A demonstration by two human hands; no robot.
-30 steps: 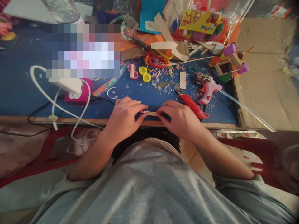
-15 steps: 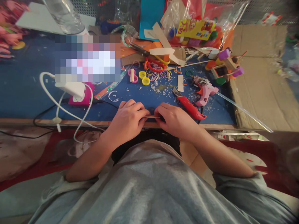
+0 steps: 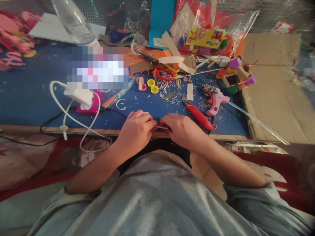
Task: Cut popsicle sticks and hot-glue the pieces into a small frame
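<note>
A thin wooden stick (image 3: 161, 127) spans the small gap between my hands at the table's front edge. My left hand (image 3: 137, 127) is closed on its left end, fingers bent over it. On the other end my right hand (image 3: 182, 128) is closed too, with the fingertips curled under and partly hidden. Just beyond my right hand lies a red utility knife (image 3: 200, 117) with its blade out. Behind the knife is a pink glue gun (image 3: 216, 102) with a long clear glue stick in its back. A small pale card strip (image 3: 190, 91) lies flat nearby.
Yellow rings (image 3: 154, 89), a pink ring piece (image 3: 141, 86), scissors (image 3: 149, 57) and shavings lie across the middle of the blue table (image 3: 29, 98). A white charger (image 3: 82, 96) with looped cable is at left. Cardboard (image 3: 273, 105) covers the right; a bottle (image 3: 76, 26) stands behind.
The view has shifted slightly, so the table things appear a little lower. The stick between my hands now tilts slightly down to the right; both hands keep their hold.
</note>
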